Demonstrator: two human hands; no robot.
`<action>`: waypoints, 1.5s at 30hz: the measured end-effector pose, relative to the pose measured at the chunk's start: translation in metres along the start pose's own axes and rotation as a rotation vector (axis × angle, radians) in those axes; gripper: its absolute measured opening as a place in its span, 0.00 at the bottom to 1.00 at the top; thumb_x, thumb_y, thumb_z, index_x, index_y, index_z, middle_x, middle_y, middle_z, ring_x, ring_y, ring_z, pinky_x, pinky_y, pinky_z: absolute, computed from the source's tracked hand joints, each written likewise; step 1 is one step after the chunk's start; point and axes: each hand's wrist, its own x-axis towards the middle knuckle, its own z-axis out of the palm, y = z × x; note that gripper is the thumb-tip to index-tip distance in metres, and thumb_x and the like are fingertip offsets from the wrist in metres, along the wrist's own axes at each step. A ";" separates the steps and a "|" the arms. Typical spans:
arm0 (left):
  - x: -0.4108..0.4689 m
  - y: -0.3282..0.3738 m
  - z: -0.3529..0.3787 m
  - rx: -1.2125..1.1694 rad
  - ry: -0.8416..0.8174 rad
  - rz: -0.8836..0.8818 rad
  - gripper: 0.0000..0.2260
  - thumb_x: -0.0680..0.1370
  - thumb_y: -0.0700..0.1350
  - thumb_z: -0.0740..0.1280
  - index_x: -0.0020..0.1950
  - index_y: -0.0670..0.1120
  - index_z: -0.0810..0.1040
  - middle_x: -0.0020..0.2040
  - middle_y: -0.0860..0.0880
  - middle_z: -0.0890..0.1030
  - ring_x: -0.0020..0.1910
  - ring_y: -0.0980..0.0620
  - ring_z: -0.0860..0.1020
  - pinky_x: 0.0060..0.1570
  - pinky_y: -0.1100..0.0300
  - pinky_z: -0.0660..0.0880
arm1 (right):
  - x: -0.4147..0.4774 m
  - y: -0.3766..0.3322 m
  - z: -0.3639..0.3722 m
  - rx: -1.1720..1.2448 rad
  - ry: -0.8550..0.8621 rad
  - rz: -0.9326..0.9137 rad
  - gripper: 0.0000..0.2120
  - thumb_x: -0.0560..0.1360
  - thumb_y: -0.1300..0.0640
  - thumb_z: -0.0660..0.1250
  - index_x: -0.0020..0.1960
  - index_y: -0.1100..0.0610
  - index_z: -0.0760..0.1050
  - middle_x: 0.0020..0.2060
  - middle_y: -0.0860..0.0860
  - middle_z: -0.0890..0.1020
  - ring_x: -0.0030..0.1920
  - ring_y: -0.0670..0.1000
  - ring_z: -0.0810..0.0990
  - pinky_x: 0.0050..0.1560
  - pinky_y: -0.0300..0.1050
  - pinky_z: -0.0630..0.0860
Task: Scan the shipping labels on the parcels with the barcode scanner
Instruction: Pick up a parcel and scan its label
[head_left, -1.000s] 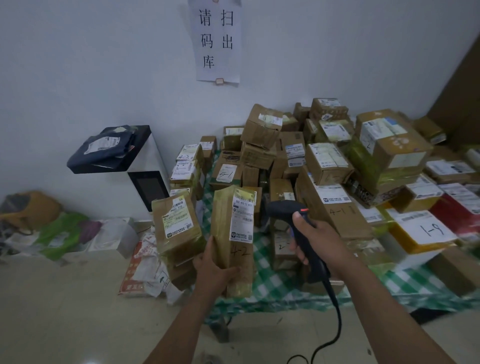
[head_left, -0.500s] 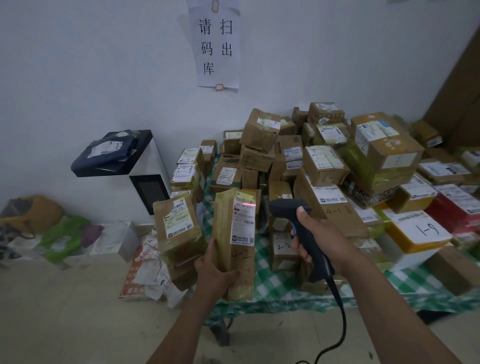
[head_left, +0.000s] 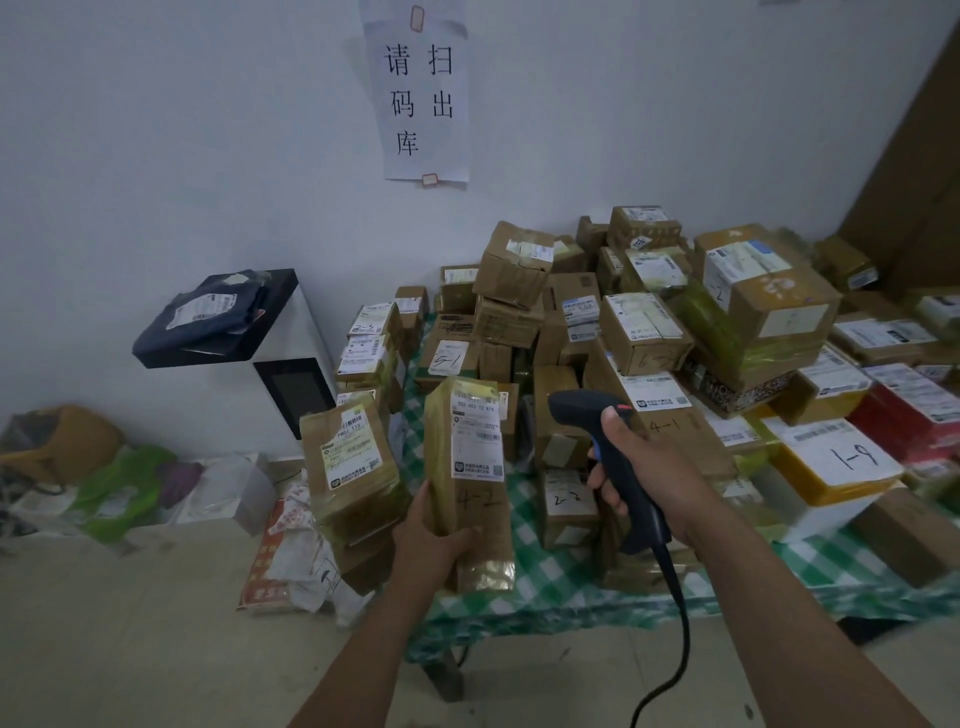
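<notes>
I'm looking into a parcel pickup depot, labelled cartons (head_left: 644, 332) heaped on a checked-cloth table (head_left: 561, 587), marker codes on them, scan-out notice (head_left: 421, 98) taped to the wall

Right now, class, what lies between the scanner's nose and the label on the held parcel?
Head view: nothing blocks it. Between the barcode scanner and the label on the parcel, only table boxes show behind.

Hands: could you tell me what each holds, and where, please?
The left hand grips the parcel near its bottom; right hand grips the scanner by its handle.
</notes>
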 end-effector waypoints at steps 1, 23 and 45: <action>0.003 0.003 0.002 -0.049 -0.005 -0.009 0.43 0.68 0.41 0.79 0.78 0.54 0.61 0.68 0.46 0.74 0.62 0.45 0.76 0.60 0.44 0.77 | 0.001 0.000 -0.002 0.012 0.015 0.002 0.29 0.75 0.35 0.61 0.46 0.63 0.77 0.32 0.59 0.81 0.26 0.53 0.75 0.27 0.43 0.72; 0.102 0.115 0.107 -0.280 -0.356 -0.172 0.15 0.81 0.48 0.65 0.67 0.48 0.76 0.54 0.46 0.83 0.52 0.45 0.82 0.49 0.49 0.79 | 0.039 -0.007 -0.038 -0.072 0.342 -0.055 0.31 0.77 0.36 0.60 0.38 0.65 0.77 0.28 0.58 0.80 0.28 0.57 0.77 0.32 0.48 0.74; 0.096 0.019 0.062 0.775 -0.056 0.305 0.21 0.77 0.50 0.71 0.67 0.45 0.73 0.65 0.50 0.73 0.63 0.52 0.72 0.59 0.64 0.65 | 0.026 0.002 -0.002 -0.235 0.077 -0.032 0.25 0.78 0.40 0.62 0.41 0.63 0.75 0.25 0.54 0.80 0.22 0.50 0.75 0.26 0.40 0.73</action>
